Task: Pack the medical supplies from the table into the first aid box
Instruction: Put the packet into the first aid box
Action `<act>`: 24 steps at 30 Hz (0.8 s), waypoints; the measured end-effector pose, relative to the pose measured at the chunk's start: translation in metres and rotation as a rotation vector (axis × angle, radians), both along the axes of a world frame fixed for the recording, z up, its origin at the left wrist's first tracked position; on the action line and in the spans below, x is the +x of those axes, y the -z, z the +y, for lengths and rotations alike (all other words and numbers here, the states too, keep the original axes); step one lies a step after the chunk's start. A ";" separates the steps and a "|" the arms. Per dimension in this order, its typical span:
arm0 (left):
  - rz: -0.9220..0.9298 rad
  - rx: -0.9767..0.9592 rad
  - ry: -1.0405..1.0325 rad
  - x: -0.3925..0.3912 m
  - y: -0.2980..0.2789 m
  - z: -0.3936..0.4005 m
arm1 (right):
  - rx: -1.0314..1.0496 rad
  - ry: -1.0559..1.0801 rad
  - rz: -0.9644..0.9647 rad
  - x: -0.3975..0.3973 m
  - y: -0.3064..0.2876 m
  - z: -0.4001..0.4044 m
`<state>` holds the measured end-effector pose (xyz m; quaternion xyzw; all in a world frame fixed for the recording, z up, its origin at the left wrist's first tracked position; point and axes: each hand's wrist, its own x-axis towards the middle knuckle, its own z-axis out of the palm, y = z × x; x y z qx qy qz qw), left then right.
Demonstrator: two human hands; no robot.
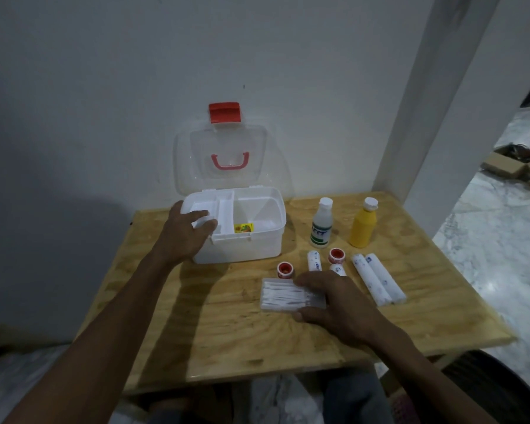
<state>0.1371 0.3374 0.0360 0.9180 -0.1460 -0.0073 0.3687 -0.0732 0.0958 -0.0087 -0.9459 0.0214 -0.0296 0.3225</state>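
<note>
While the left hand (186,232) was curled over the near-left rim of the open box (257,243), the swab pack (288,295) was gripped on the table (227,341) by the right hand (331,298), thumb and fingers closed around its right end; rolls (377,278) lay just beyond

Dim indoor light is falling from the upper right, around two o'clock, leaving the grey wall (104,87) murky. Soft shadows are stretching toward eight o'clock: a broad dark one is lying on the wall at nine o'clock, and the left arm's shadow is crossing the wooden table (227,332). The marble floor (502,255) at three o'clock is glowing brightest. Wide-angle distortion is bending the white pillar (435,102), and everything is looking slightly soft and grainy
</note>
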 end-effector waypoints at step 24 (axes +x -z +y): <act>-0.031 -0.011 0.004 0.002 0.004 0.000 | -0.270 -0.021 -0.212 0.140 -0.106 -0.011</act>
